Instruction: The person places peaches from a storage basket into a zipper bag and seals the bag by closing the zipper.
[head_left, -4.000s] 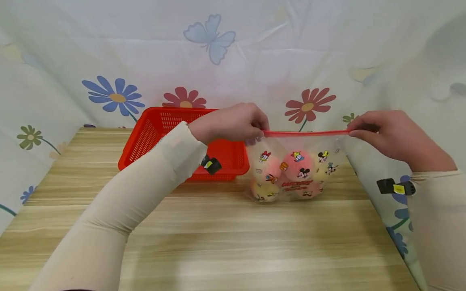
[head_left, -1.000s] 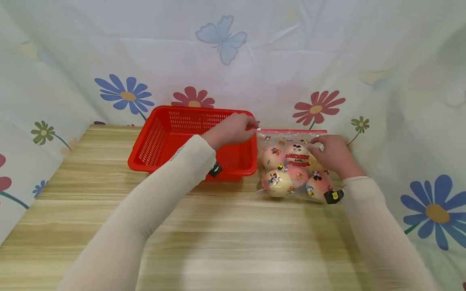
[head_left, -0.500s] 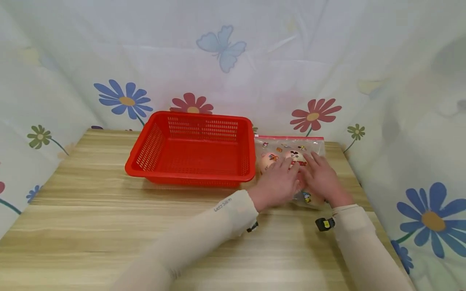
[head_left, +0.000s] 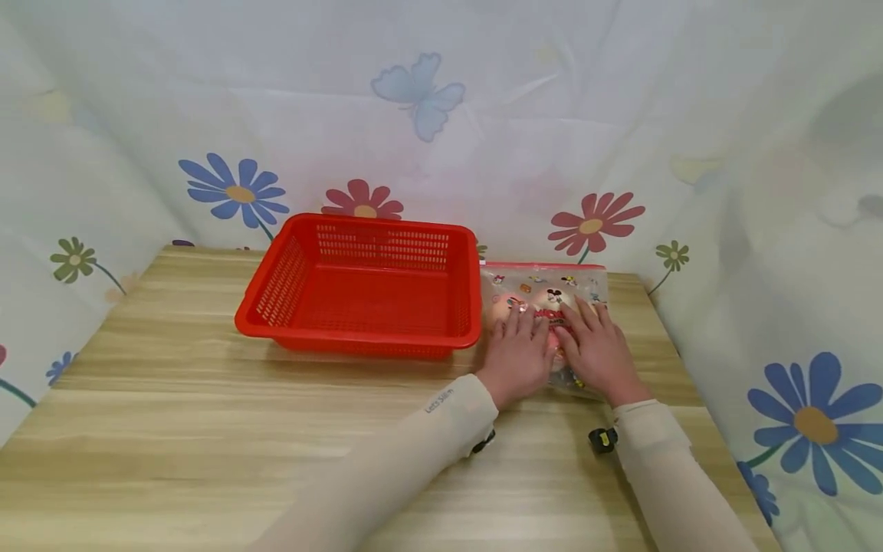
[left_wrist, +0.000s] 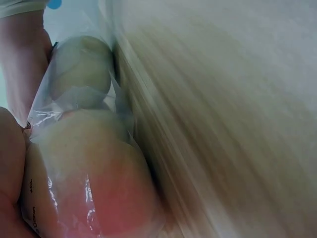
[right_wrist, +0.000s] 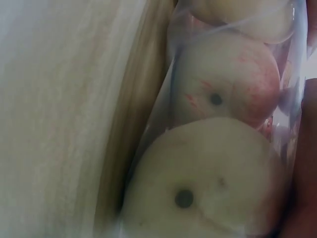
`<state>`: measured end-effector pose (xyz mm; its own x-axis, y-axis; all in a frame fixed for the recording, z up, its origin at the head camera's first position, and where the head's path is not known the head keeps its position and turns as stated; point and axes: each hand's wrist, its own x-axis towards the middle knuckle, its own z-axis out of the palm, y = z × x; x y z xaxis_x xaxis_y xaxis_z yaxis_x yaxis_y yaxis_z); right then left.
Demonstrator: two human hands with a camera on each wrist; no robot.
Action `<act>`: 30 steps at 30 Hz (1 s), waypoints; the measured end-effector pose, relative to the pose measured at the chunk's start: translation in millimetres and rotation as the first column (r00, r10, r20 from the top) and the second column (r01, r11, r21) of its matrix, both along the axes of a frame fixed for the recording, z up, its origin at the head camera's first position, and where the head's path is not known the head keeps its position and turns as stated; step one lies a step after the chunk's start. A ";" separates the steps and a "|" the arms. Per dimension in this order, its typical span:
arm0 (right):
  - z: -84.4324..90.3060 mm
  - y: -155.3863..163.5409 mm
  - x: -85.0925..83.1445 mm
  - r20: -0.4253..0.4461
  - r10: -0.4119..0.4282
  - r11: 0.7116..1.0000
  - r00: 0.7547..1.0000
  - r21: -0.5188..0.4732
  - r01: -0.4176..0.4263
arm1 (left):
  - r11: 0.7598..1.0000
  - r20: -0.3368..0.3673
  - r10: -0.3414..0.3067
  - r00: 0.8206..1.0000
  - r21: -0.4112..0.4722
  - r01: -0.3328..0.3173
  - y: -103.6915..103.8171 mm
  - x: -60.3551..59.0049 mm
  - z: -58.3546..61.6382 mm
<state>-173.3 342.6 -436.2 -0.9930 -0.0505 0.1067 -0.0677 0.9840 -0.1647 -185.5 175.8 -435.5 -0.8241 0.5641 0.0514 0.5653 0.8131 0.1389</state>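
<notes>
A clear zip bag (head_left: 579, 277) with a red seal strip and printed cartoon figures lies flat on the table at the right. Several pink and yellow peaches (left_wrist: 99, 173) fill it; in the right wrist view a pale peach (right_wrist: 213, 163) shows a dark round spot at its end. My left hand (head_left: 519, 359) rests on the bag's left part, fingers spread and pointing away from me. Beside it my right hand (head_left: 600, 354) lies on the right part with its fingers extended. Together the hands hide much of the bag's lower half.
Just left of the bag stands a red plastic basket (head_left: 359, 337) with slotted sides and nothing inside. The wooden table (head_left: 207, 460) ends at a flower-printed curtain (head_left: 497, 153) behind and on both sides.
The bag was held up by its seal strip, then laid flat. My left hand left the strip's end and came right and down onto the bag; my right hand moved down beside it.
</notes>
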 end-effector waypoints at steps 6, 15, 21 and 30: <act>-0.7 9.1 -7.3 0.002 0.019 1.000 1.000 -0.010 -0.019 | 1.000 0.017 -0.007 1.000 0.001 0.007 5.2 -5.9 0.0; 8.5 15.7 -29.0 -0.009 0.043 0.999 0.999 -0.004 -0.043 | 0.995 -0.032 -0.094 0.995 0.012 0.094 -11.2 -14.5 22.4; 17.5 11.0 -29.5 0.016 0.015 0.999 1.000 -0.037 -0.014 | 0.965 -0.043 -0.235 0.971 0.108 0.238 -26.3 -13.0 37.3; 41.5 -7.4 -26.2 -0.091 0.059 0.994 0.994 -0.083 -0.066 | 0.980 -0.092 -0.120 0.989 0.146 0.133 -67.1 -30.6 63.1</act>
